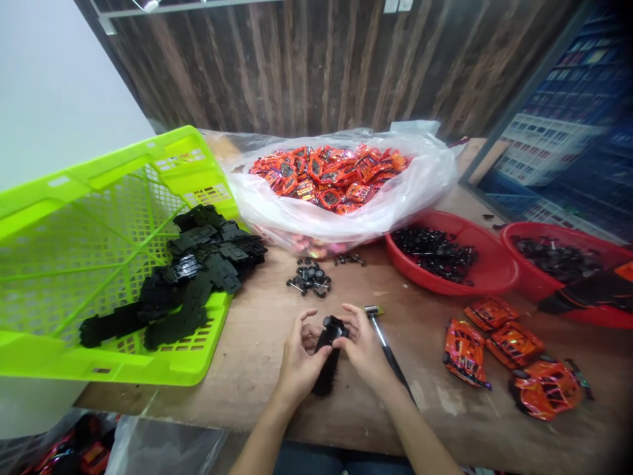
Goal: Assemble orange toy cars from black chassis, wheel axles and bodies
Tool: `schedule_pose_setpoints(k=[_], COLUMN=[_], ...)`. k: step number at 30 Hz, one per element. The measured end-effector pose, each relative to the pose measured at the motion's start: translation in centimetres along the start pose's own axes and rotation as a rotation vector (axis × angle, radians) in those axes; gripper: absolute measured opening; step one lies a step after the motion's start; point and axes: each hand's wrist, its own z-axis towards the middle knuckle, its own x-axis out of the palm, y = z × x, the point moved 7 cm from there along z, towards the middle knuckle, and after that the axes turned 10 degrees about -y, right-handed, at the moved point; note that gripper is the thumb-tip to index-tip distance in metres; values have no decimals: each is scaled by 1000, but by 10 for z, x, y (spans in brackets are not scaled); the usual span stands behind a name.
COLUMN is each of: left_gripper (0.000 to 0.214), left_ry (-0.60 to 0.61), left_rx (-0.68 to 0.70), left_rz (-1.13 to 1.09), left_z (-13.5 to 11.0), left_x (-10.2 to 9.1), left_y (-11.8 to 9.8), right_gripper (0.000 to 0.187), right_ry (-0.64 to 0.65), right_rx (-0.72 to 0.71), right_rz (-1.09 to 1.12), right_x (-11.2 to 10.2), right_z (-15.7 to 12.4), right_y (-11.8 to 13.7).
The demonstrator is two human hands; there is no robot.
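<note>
Both hands meet over the wooden table [277, 330] on a black toy-car chassis [327, 361]. My left hand [299, 359] grips its middle with the thumb across it. My right hand [363, 343] pinches the chassis's far end, where a small black wheel set [330, 323] sits. A small hammer [384, 343] with a black handle lies just right of my right hand, untouched.
A lime-green crate [74, 277] tipped on its side spills black chassis parts [192, 277] at left. A plastic bag of orange car bodies [329, 173] stands behind. Loose wheel axles [309, 277], two red bowls [489, 260] [531, 280] of wheels and several orange car bodies [504, 356] lie right.
</note>
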Motion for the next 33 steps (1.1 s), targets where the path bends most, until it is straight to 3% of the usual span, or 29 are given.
schedule_pose_setpoints(k=[6,13,16,19,21,23,26,29,33], left_gripper=[59,53,56,59,62,60,48,33,29], left_ry=[-38,-158,-190,-224,-280,-377,-480,-521,-568], left_rx=[-30,-103,-84,-125,-175,-215,-295,-349,-366], left_rz=[-97,-188,-185,-208,-259,-321,-420,-501,-507], left_z=[2,4,3,5,8,11,16,20,24], left_x=[-16,-34,-36,-39,-43,-50,-55,-52,-42], left_y=[4,-3,-7,-3,5,15,29,38,37], right_gripper=[37,45,48,46,41,34,19,11,6], right_ry=[187,301,266,330,298,182,92,23,15], right_rx=[25,-32,-91,-164,-222,-254,-237,-168,-2], right_rz=[-34,158,76,-19,-105,-200,-265,-256,-198], right_x=[16,40,38,42,44,44,48,42,25], right_z=[13,9,7,22,48,81,117,127,117], right_y=[12,34,39,46,50,52,51,43,16])
